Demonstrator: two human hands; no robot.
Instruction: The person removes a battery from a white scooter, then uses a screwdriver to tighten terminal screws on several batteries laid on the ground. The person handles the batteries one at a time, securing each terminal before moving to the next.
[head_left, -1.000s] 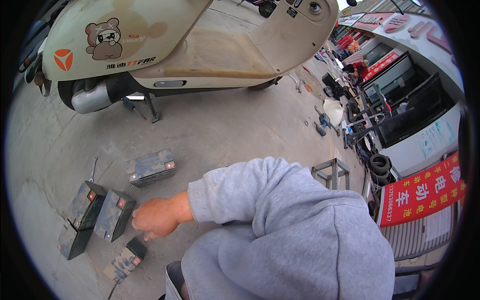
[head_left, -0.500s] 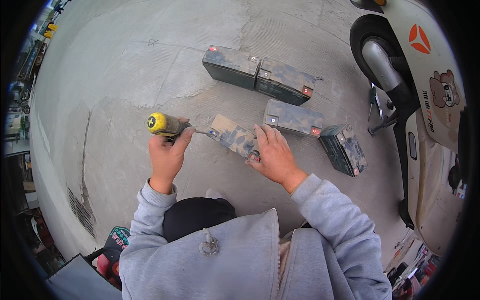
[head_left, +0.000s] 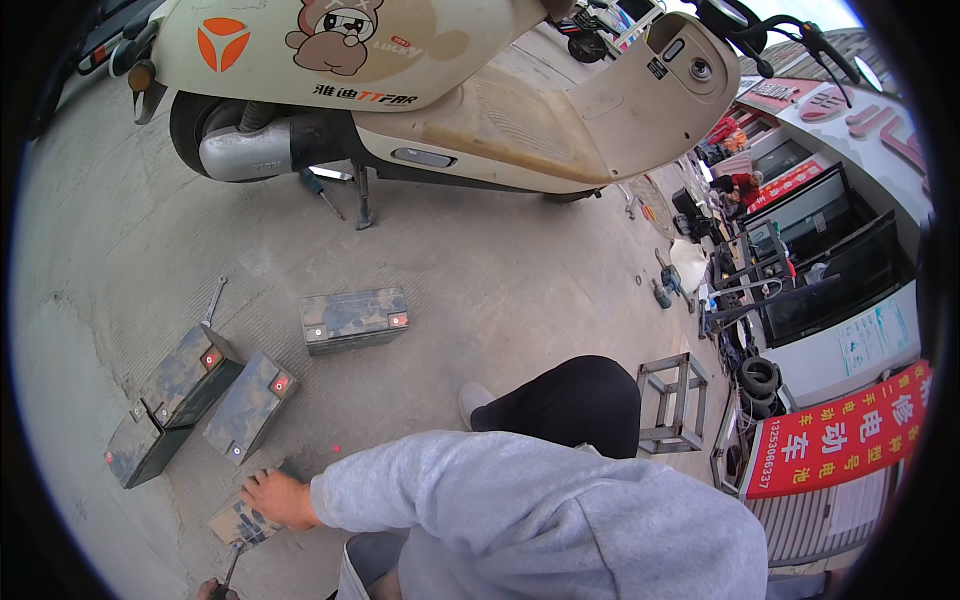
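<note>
A dusty black battery (head_left: 240, 520) lies on the ground at the lower left. My right hand (head_left: 278, 498) grips it from above, fingers curled over its top and covering much of it. At the bottom edge my left hand (head_left: 208, 590) is mostly cut off, with its fingers closed around a screwdriver (head_left: 232, 566). The screwdriver's thin metal shaft reaches the battery's near terminal; its handle is largely out of view. Close by stand more batteries of the same kind: one battery (head_left: 250, 405) just beyond my right hand, two touching (head_left: 192, 370) to its left, and another battery (head_left: 355, 318) farther right.
A wrench (head_left: 214, 300) lies behind the batteries, and a small red piece (head_left: 336, 449) near my right sleeve. A beige scooter (head_left: 480, 130) stands across the far side on its kickstand (head_left: 364, 195), with another screwdriver (head_left: 320, 192) beside it. To the right is a metal stool frame (head_left: 672, 405).
The view has swung to the right, bringing the whole scooter and shopfront in. My right hand stays on the battery, and the screwdriver is still at its terminal.
</note>
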